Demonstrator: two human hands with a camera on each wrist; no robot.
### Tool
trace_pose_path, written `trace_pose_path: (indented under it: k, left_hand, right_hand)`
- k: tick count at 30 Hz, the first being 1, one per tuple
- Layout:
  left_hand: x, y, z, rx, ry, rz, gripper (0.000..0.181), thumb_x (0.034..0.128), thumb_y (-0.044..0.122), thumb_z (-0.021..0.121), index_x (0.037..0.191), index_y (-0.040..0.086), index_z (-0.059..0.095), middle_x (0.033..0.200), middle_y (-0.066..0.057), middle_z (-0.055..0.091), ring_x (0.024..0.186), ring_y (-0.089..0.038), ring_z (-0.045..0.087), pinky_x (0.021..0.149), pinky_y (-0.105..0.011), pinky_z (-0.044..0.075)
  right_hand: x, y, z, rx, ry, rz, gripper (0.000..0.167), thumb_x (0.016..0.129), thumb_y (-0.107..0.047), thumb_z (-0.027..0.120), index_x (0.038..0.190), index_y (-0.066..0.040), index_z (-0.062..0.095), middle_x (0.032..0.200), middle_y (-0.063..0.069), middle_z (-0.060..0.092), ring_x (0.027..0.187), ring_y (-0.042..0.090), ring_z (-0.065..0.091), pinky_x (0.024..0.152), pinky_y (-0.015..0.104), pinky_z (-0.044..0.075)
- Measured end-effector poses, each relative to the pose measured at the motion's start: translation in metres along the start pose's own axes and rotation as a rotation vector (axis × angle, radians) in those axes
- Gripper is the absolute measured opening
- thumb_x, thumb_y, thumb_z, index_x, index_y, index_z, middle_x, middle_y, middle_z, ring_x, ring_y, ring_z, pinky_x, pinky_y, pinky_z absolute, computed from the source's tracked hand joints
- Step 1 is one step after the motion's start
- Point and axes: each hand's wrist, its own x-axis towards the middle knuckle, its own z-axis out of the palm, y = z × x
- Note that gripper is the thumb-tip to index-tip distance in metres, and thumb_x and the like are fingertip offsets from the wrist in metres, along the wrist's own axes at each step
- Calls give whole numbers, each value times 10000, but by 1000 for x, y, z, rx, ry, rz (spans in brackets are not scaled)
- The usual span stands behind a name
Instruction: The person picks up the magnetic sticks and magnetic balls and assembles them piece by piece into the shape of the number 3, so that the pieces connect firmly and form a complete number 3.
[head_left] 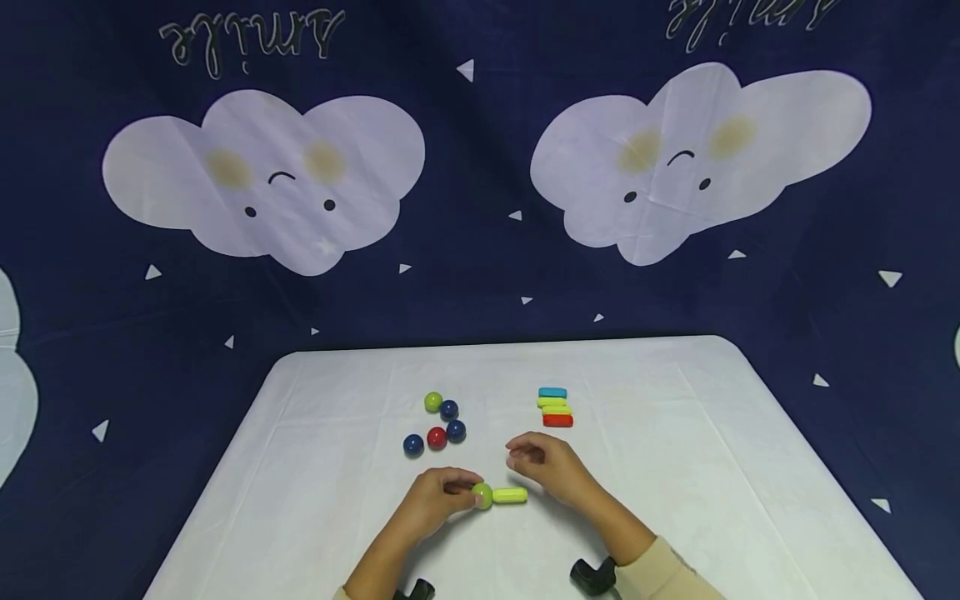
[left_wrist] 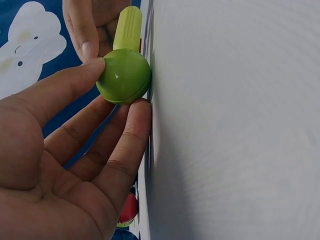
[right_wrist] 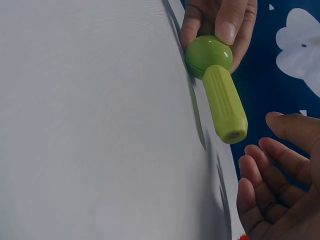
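Word "smile" (head_left: 253,37) (upside down), printed twice on dark-blue cloth backdrop (head_left: 480,167).

The front ball (right_wrist: 207,56) is green, its rod (right_wrist: 225,105) yellow-green, and the backdrop (head_left: 480,167) navy (with white printed clouds (head_left: 360,158)).

Wears a plain beige right sleeve (head_left: 667,573), ending in a cuff (head_left: 637,562) short of the wrist. Shows only a sliver of beige left sleeve (head_left: 341,593) at the lower edge of the head view. Bears a black, rounded, bent right fitting (head_left: 592,577) beside the cuff and a black left fitting (head_left: 422,590), partly cut off. Displays short thumbnails on left hand (head_left: 441,498) and right hand (head_left: 551,471).
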Motion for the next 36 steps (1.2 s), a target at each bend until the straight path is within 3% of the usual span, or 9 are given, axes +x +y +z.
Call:
trace_pose_path:
  k: [12,19,26,36]
  left_hand:
    - [0,-1,-2,-1,-4,-1,284,830,217,821,1082,99,767,959,-45,779,875,-143,702,787,-346,553]
    - [2,-2,-2,9,-3,-24,278,831,231,821,1079,118,769,953,-20,776,873,-125,694,768,-319,552]
    - [2,-2,-1,15,-3,-21,281,825,227,823,1077,113,768,953,-26,778,870,-134,702,777,-344,559]
    - [1,-3,-2,-5,-9,-16,284,827,215,819,1082,101,767,950,-28,777,862,-121,696,760,-305,545]
  right_hand:
    - [11,-2,6,11,34,-5,277,920,-274,747,1148,-120,718,967,-42,731,870,70,663,796,204,537]
    - [18,-1,9,12,28,12,283,912,-264,756,1161,-134,716,990,-41,740,902,93,676,807,209,539]
    - [25,-2,15,37,10,-22,295,909,-226,758,1171,-99,713,1005,-2,747,900,99,694,816,233,565]
    - [36,-2,21,35,5,-2,334,917,-255,753,1214,-112,700,1050,-6,745,951,116,693,833,235,564]
